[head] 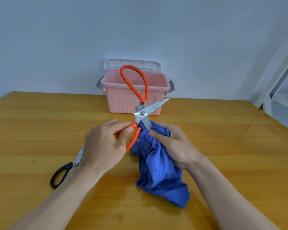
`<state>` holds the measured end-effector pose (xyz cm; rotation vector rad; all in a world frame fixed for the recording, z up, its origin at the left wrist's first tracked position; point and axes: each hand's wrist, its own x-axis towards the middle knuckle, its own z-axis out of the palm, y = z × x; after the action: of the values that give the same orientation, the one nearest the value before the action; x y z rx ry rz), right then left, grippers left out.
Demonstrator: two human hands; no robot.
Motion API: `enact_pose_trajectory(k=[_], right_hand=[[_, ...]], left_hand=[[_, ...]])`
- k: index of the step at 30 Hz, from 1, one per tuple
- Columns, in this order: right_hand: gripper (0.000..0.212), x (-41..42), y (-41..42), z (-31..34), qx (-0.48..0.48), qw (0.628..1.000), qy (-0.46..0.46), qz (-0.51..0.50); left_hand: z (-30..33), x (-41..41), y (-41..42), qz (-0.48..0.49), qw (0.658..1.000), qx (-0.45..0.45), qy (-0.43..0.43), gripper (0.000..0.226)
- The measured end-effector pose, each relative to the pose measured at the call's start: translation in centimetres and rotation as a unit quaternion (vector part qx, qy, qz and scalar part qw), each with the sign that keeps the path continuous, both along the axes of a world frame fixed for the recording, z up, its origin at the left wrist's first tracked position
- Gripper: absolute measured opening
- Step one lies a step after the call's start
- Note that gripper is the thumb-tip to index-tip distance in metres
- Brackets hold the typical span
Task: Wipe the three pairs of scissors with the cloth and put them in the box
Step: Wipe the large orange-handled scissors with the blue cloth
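Orange-handled scissors [142, 112] are held spread wide above the table's middle. My left hand [103, 145] grips their lower orange handle loop between thumb and fingers. My right hand [171, 145] holds a bunched blue cloth [158, 170] wrapped around the lower blade; the cloth's tail drapes onto the table. The other blade points right and the second orange loop stands up in front of the pink box [135, 92]. Black-handled scissors [63, 173] lie on the table at the left, partly hidden under my left wrist. A third pair is not visible.
The pink box stands open at the table's far edge against the wall, its lid [133, 64] upright behind it and grey latches on both sides. The wooden table [223, 146] stretches to both sides. A white frame [276, 77] stands at the right.
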<state>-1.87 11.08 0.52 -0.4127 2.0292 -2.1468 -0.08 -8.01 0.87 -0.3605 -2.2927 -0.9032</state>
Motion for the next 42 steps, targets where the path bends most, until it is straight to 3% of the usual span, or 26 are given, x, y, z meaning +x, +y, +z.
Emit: enact_pose_trajectory(k=[3, 7, 10, 14, 19, 27, 36, 39, 42], right_hand=[[0.020, -0.1, -0.8, 0.0, 0.040, 0.996, 0.029, -0.069], [0.047, 0.2, -1.6, 0.6, 0.077, 0.987, 0.080, -0.120], [0.053, 0.2, -1.5, 0.7, 0.070, 0.986, 0.075, -0.133], [0.048, 0.0, -1.0, 0.3, 0.024, 0.994, 0.057, -0.092], [0.021, 0.0, -0.4, 0.3, -0.018, 0.999, 0.030, -0.025], [0.028, 0.0, 0.3, 0.0, -0.055, 0.996, -0.007, 0.070], [0.036, -0.4, 1.5, 0.1, -0.032, 0.987, -0.024, 0.153], [0.030, -0.5, 2.5, -0.5, 0.022, 0.990, -0.041, 0.133], [0.024, -0.9, 2.8, -0.7, -0.005, 0.997, -0.066, 0.024]], left_hand=[[0.0, 0.0, -0.1, -0.004, 1.000, 0.001, 0.004, 0.026], [0.1, 0.1, -0.3, -0.004, 1.000, 0.000, 0.004, 0.029], [0.0, 0.1, -0.4, -0.002, 1.000, -0.009, 0.000, 0.034], [0.1, -0.2, -0.6, -0.001, 1.000, 0.007, -0.016, 0.031], [0.2, -0.6, -0.9, -0.003, 0.999, 0.034, -0.022, 0.030], [0.3, -0.6, -0.7, -0.002, 0.999, 0.049, -0.012, 0.029], [0.4, -0.8, -1.0, -0.001, 0.999, 0.042, -0.002, 0.029], [0.9, -1.4, -2.4, 0.024, 0.995, 0.091, 0.019, 0.029], [1.4, -1.6, -4.3, 0.047, 0.989, 0.135, 0.023, 0.018]])
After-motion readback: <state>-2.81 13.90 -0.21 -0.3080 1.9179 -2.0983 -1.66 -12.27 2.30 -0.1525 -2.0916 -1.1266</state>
